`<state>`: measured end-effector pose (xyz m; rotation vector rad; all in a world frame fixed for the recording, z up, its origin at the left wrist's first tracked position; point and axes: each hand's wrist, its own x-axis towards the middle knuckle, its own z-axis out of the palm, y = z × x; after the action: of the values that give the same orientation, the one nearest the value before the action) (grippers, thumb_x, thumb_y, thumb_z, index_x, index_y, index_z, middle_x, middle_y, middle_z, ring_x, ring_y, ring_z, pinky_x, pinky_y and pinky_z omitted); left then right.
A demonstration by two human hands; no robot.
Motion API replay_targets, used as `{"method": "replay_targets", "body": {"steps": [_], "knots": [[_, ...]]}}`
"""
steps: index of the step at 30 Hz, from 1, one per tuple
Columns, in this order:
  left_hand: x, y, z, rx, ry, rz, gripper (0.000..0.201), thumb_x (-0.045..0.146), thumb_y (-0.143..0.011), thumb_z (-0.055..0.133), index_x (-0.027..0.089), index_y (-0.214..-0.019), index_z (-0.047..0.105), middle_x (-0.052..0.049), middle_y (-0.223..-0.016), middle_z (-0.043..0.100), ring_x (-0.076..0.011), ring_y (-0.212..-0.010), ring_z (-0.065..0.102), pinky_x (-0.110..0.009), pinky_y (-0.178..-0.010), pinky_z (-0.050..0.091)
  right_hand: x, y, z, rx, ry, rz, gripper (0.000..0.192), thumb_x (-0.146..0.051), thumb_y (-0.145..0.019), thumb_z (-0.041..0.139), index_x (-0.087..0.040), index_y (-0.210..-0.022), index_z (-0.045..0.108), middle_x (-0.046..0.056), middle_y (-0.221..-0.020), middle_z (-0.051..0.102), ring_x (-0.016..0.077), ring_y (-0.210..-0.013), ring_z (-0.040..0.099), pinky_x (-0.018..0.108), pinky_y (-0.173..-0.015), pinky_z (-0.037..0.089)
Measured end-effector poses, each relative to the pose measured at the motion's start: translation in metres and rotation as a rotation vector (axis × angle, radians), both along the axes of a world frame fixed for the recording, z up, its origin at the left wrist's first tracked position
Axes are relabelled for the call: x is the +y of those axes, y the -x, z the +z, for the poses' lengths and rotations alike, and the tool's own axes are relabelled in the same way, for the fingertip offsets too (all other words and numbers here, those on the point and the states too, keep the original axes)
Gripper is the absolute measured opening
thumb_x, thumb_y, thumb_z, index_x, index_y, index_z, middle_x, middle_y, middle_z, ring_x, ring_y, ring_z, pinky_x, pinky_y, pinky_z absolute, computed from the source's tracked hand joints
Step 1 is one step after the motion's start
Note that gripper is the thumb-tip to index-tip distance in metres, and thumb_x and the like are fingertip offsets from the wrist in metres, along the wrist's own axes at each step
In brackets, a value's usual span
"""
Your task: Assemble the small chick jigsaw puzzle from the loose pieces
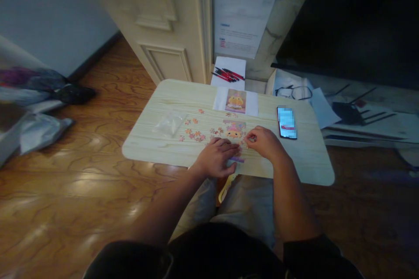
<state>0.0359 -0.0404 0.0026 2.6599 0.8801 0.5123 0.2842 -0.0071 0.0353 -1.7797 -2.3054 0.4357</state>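
A partly assembled jigsaw puzzle [234, 132] with a pink and yellow cartoon figure lies near the front of the small wooden table. My left hand [218, 156] rests over its lower left part, fingers stretched out, covering some of it. At the puzzle's right edge my right hand [262, 140] pinches thumb and forefinger together around what looks like a puzzle piece, mostly hidden. Loose puzzle pieces [196, 134] are scattered to the left of the puzzle. Behind it, a reference picture [235, 101] of the same figure is printed on white paper.
A clear plastic bag [170, 123] lies left of the loose pieces. On the right of the table [307, 157] sits a phone [286, 123] with its screen lit. Red and black pens [228, 74] lie on paper beyond the far edge, with glasses [294, 92] to their right.
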Motion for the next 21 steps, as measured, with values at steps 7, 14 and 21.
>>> {"method": "replay_targets", "body": {"steps": [7,14,21], "knots": [[0.000,0.000,0.000,-0.014,-0.005,-0.002,0.051,0.045,-0.090,0.060,0.025,-0.136,0.067,-0.005,-0.141,0.068,-0.0311,-0.125,0.059,-0.050,-0.106,0.042,0.007,0.013,0.005,-0.066,0.013,0.025,0.013,-0.028,-0.093,0.069,-0.020,-0.095,0.079,0.006,-0.099,0.074,0.0186,-0.090,0.066,0.027,-0.083,0.045],[0.000,0.000,0.000,-0.016,0.014,0.005,0.049,0.045,-0.091,0.058,0.025,-0.136,0.067,-0.006,-0.140,0.069,-0.0315,-0.125,0.059,-0.051,-0.105,0.043,0.012,0.010,0.006,-0.083,0.028,0.029,0.012,-0.028,-0.091,0.070,-0.022,-0.096,0.080,0.005,-0.100,0.074,0.0190,-0.090,0.067,0.028,-0.082,0.045],[0.001,0.000,-0.001,-0.035,0.019,0.003,0.048,0.046,-0.092,0.057,0.026,-0.135,0.068,-0.005,-0.140,0.069,-0.0317,-0.125,0.059,-0.051,-0.104,0.043,0.013,0.009,0.004,-0.096,0.030,0.024,0.012,-0.030,-0.092,0.070,-0.023,-0.094,0.080,0.005,-0.098,0.074,0.0195,-0.091,0.067,0.028,-0.082,0.045]]}}
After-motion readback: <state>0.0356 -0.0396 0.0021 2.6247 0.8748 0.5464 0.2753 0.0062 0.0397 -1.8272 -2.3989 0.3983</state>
